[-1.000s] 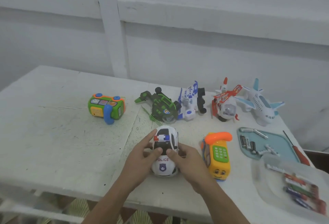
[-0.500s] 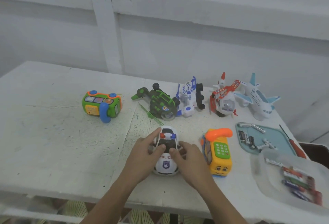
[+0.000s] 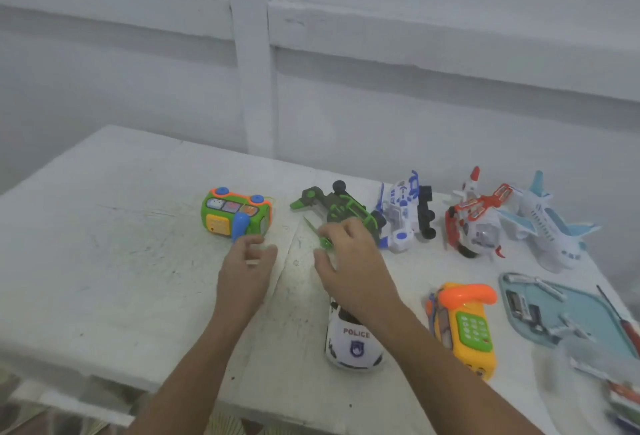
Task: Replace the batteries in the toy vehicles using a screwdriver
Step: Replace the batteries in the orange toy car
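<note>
White paint, scuffed and scratched, covers the tabletop [image 3: 114,227]. A police car [image 3: 353,343] sits close to the near edge, its bonnet towards that edge and its rear hidden under the right wrist. Neither hand is on it. The left hand [image 3: 244,273] hovers above the middle of the tabletop with fingers loosely curled and nothing in them. The right hand [image 3: 351,261] reaches towards the far edge, fingers relaxed and slightly spread, over the thin blade of a green helicopter [image 3: 341,204]; whether they touch it I cannot tell.

Along the far edge the toys stand in a row: a green radio [image 3: 235,213], the green helicopter, a white and blue truck [image 3: 403,216], a red and white helicopter [image 3: 474,225] and a plane [image 3: 549,227] by the far right corner. A yellow phone [image 3: 465,329] lies just right of the police car. Near the right edge a teal tray [image 3: 581,310] holds batteries [image 3: 519,305], and a screwdriver [image 3: 623,324] lies between the tray and that edge.
</note>
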Demonstrator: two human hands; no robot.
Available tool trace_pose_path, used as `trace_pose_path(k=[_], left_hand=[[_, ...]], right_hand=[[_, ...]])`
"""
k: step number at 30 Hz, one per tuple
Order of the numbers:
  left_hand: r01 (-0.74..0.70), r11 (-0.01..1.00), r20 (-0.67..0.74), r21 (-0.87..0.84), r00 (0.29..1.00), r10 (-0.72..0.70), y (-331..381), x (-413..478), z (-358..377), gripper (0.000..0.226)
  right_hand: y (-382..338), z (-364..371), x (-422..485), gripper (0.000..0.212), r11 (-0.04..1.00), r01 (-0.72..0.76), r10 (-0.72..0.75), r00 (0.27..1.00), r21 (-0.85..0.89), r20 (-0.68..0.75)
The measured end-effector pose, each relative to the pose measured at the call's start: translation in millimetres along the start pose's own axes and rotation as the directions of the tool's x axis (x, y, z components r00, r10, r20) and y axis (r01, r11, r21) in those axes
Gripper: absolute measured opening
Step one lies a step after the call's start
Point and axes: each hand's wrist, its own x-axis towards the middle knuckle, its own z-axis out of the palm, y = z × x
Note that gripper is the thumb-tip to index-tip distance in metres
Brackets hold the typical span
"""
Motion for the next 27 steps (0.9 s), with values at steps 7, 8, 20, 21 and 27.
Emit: trace_pose_path(k=[7,8,20,21,27], left_hand=[[0.091,0.996,-0.252,-0.022,0.963,-0.094,15.9,55.7,-26.4,0.041],[0.127,0.992,-0.23,-0.022,0.965,-0.128,19.8,59.7,-26.9,0.043],[0.178,0.969,-0.11,-0.169,0.974,-0.198,26.3,74.5,-29.6,0.039],[0.159,0.964,-0.103,-0.213,0.977,-0.184,31.6,71.0,-29.3,0.038],[0.024,0.911,-0.007,-0.412,1.0,-0.029,84.5,44.7,-16.3,0.025]], right_hand=[[-18.6,69.4,99.6,0.047,0.972,-0.201,0.136,0.904,0.121,0.405],[-20.7,75.1,107.4,0.052,0.93,-0.305,0.197,0.883,0.202,0.425],[-33.4,73.8,126.6,0.029,0.48,-0.667,0.267,0.729,0.57,0.63],[-34.4,67.5,126.6,0.03,0.506,-0.625,0.254,0.766,0.594,0.59],[-34.7,-2.5,118.0,0.036,0.615,-0.343,0.146,0.934,0.71,0.325]])
